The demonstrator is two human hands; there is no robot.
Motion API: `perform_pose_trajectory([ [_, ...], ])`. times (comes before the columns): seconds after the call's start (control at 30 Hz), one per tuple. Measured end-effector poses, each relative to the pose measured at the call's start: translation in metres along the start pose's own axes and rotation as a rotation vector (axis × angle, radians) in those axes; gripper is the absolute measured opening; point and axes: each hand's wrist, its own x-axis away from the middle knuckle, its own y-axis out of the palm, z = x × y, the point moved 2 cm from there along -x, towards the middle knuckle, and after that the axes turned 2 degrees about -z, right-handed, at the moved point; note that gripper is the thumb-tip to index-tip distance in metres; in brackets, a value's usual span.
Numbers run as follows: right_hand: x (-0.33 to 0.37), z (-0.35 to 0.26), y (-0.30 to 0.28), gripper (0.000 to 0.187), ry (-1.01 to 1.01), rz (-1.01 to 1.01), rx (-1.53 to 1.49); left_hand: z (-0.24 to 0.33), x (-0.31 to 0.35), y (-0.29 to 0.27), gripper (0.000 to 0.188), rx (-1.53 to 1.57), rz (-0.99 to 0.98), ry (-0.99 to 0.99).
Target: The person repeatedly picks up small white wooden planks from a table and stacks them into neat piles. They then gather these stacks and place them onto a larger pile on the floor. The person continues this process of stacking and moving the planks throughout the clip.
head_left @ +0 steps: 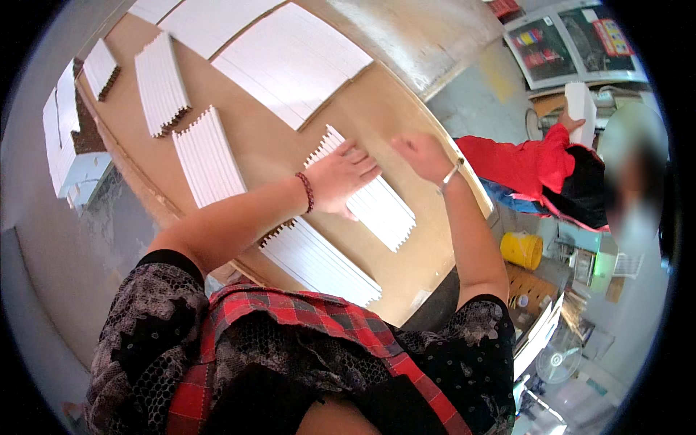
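My left hand lies across a row of narrow white strips on the brown table. Its fingers reach over the far side of the row, and the thumb shows at the near side. The strip ends are uneven, like steps. Over the table to the right, my right hand is closed in a fist, apart from the strips. Whether anything is inside it is hidden. Closer to my body lies another row of white strips, partly behind my left forearm.
More strip rows lie at the left of the brown table. Large white sheets cover its far part. To the right, a person in a red sleeve holds a white block. A yellow bucket stands beyond the table's right edge.
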Motion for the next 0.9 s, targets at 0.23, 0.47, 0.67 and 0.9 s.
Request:
perform_pose_trajectory([
  [0.23,-0.123,-0.178,0.067,0.036,-0.54,0.354,0.357,0.006,0.013,0.017,0.097,-0.007,0.055,-0.022],
  [0.47,-0.148,-0.19,0.071,0.025,-0.53,0.122,0.565,0.006,0.023,0.013,0.093,0.037,-0.044,-0.043],
  [0.67,-0.022,-0.065,-0.046,0.024,-0.224,0.419,-0.084,0.006,0.015,0.002,0.09,-0.065,0.027,0.006],
  [0.9,0.053,0.019,-0.004,0.024,0.069,0.064,0.373,0.014,0.01,0.0,0.1,-0.045,0.033,-0.007],
])
